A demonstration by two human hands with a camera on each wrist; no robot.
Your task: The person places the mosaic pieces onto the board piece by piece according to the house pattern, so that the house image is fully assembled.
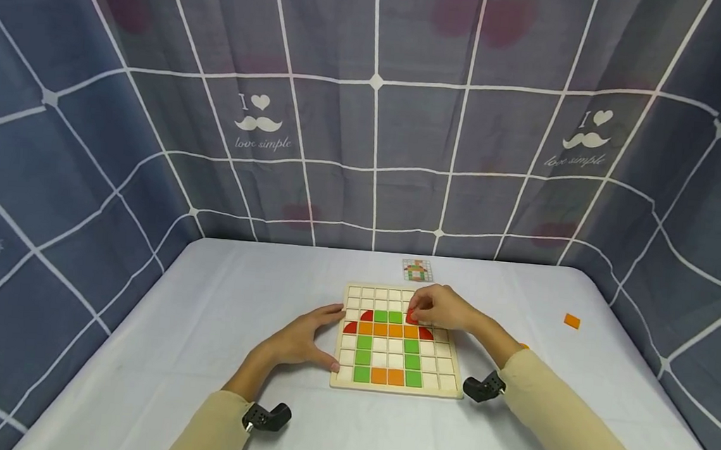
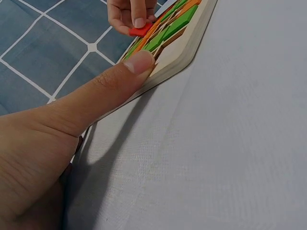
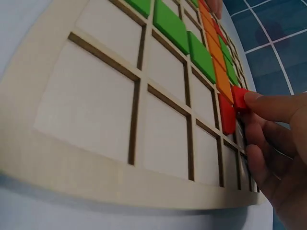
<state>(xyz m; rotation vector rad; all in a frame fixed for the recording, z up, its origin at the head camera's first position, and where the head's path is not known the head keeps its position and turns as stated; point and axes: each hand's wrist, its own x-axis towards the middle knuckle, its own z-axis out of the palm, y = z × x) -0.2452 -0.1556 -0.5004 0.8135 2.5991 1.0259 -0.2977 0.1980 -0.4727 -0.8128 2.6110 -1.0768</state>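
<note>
A wooden grid board [image 1: 398, 390] lies on the table, with green tiles [image 1: 412, 362], orange tiles [image 1: 395, 331] and red rounded tiles [image 1: 350, 328] set in some of its cells. My right hand [image 1: 446, 308] pinches a red tile [image 3: 240, 99] between thumb and fingers, over a cell just right of the upper green pair. In the right wrist view this tile sits close beside another red tile [image 3: 226, 115] in the board. Along the board's left side rests my left hand [image 1: 297, 340], fingers spread, its thumb [image 2: 139, 63] on the near left corner of the frame.
Behind the board lies a small pattern card [image 1: 417, 270] with a coloured grid picture. One loose orange tile [image 1: 572, 321] is on the white table to the right. Another orange piece [image 1: 524, 346] shows partly from behind the right forearm. A checked curtain [image 1: 343, 125] surrounds the table.
</note>
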